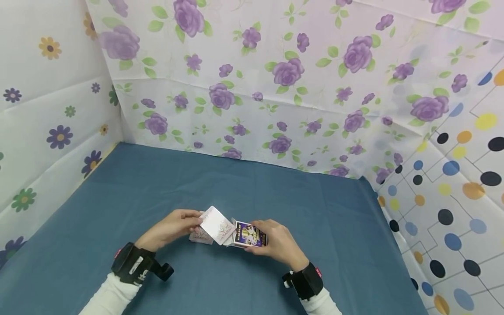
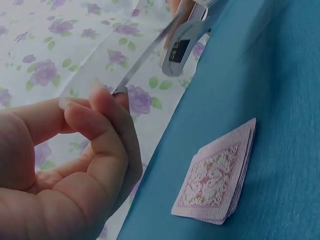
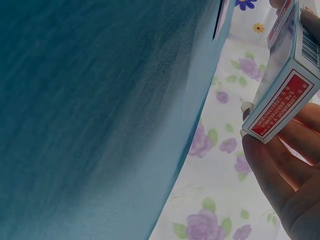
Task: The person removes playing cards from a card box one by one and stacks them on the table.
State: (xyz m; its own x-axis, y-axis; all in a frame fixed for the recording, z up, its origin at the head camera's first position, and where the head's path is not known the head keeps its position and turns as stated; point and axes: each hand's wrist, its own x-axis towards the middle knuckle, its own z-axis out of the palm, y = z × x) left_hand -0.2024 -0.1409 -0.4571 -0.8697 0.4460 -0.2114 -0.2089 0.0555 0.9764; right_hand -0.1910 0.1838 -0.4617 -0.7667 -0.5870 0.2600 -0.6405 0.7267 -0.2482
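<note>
My left hand [image 1: 176, 226] pinches pale playing cards [image 1: 216, 222] by one edge between thumb and fingers. In the left wrist view these cards show almost edge-on, so whether it is one or a thin bunch I cannot tell. Their other end meets the opened end of a small card box [image 1: 250, 235], with a dark printed front, held in my right hand [image 1: 277, 240]. The right wrist view shows the box's white end with a red label. Under the held cards, a stack of patterned playing cards [image 2: 212, 180] lies face down on the cloth.
A blue cloth [image 1: 236, 280] covers the table. Behind it hangs a white sheet with purple roses [image 1: 289, 72]; flowered and dotted sheets flank the left and right sides. Each wrist wears a black strap with a camera.
</note>
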